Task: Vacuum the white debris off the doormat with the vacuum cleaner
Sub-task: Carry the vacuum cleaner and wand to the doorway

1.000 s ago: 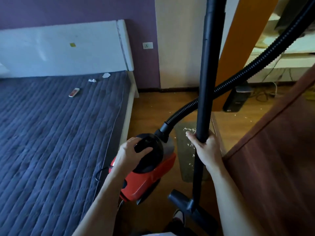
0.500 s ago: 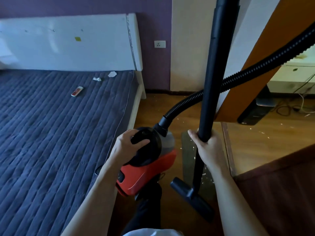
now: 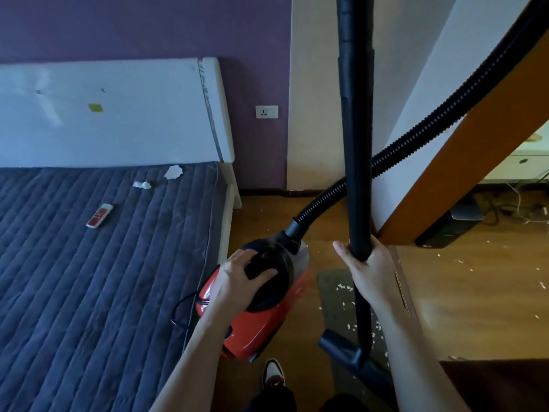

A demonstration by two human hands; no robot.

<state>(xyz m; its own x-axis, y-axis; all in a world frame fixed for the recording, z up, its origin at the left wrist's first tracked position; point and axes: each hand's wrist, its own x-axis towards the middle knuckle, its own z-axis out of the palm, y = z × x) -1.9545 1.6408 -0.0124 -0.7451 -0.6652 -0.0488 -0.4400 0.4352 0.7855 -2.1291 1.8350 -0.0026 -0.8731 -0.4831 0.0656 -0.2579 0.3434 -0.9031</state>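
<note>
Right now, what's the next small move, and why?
Probably push the nozzle forward along the doormat. The right hand grips the tube, the nozzle sits at the mat's near end, and white bits lie ahead of it. The left hand holds the vacuum.

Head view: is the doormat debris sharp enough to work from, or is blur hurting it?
Head view: white debris reads clearly on the shaded doormat; head view: wood floor right of it is motion-smeared; head view: the wide lens slants the door frame, and the far room is blown out.

Left hand (image 3: 237, 281) gripping red vacuum (image 3: 258, 322), right hand (image 3: 371, 269) gripping wand (image 3: 356, 144)
</note>
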